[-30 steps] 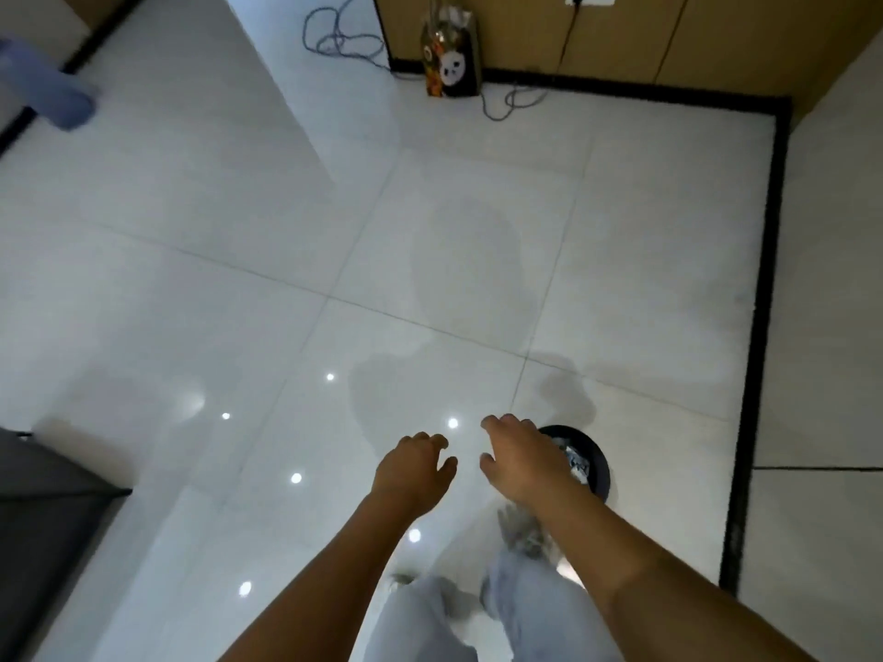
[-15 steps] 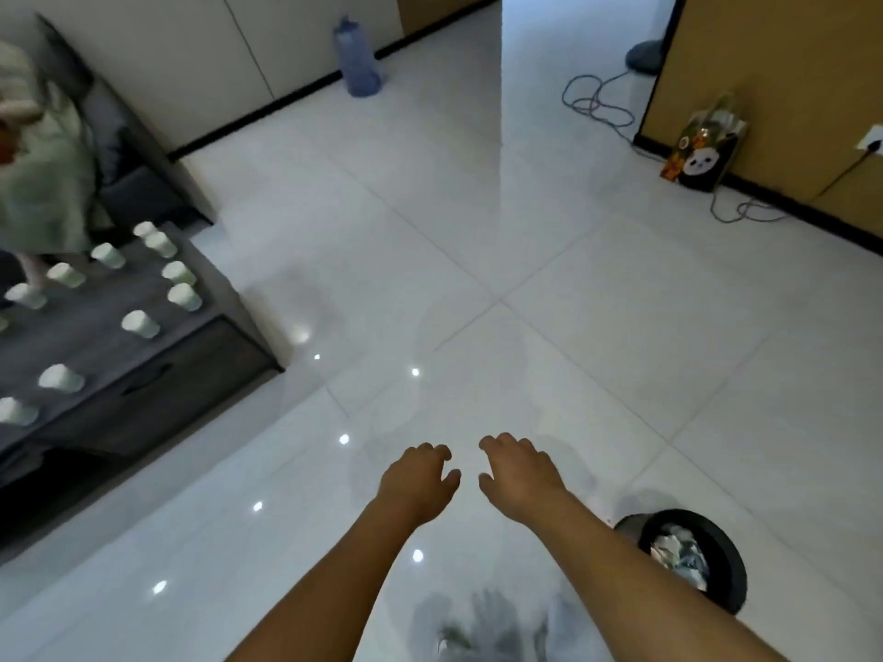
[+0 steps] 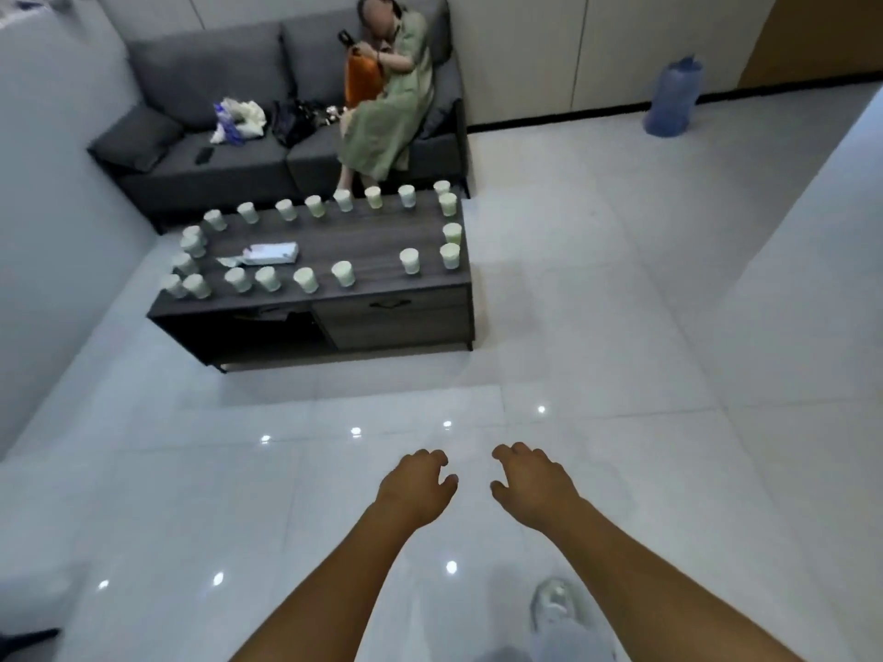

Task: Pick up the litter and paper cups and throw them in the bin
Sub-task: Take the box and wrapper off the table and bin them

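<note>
A person (image 3: pixel 387 97) sits on the grey sofa (image 3: pixel 239 150) beside bags (image 3: pixel 291 119).

Floor (image 3: pixel 621 327): large pale tiles, high gloss, mirror-like light spots. Low table (image 3: pixel 363 241): dark wood-grain top, matt. Cups (image 3: pixel 342 273) on it: white paper, dull finish. Packet (image 3: pixel 270 253) among them: white, looks like thin crinkled plastic or paper; cannot tell which. Sofa (image 3: pixel 215 64): grey woven cloth, matt. Water bottle (image 3: pixel 671 100) by wall: blue translucent plastic.
</note>
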Tool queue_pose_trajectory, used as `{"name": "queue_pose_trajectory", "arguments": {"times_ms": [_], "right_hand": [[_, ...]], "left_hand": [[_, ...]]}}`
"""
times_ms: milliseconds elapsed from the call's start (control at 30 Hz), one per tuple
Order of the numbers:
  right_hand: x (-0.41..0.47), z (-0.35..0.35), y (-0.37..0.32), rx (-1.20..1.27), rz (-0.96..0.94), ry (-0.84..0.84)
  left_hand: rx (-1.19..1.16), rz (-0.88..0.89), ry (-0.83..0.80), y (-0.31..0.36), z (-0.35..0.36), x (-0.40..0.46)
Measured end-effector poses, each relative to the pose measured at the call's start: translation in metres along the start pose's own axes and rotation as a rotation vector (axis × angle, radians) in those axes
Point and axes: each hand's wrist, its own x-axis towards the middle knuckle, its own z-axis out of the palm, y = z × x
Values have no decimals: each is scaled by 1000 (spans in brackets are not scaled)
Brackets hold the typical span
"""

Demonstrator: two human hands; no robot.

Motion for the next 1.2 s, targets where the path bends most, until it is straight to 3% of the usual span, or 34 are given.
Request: {"name": "queue_pose_trajectory", "arguments": {"times_ms": [667,1200], "right_hand": [[316,-103,-115,-177,-277,-174],[551,-117,-364,-219,-393,-267]], "left_hand": [[-264,-351,107,-117,-148,197],[-359,-525,142,-379,-311,320]]}}
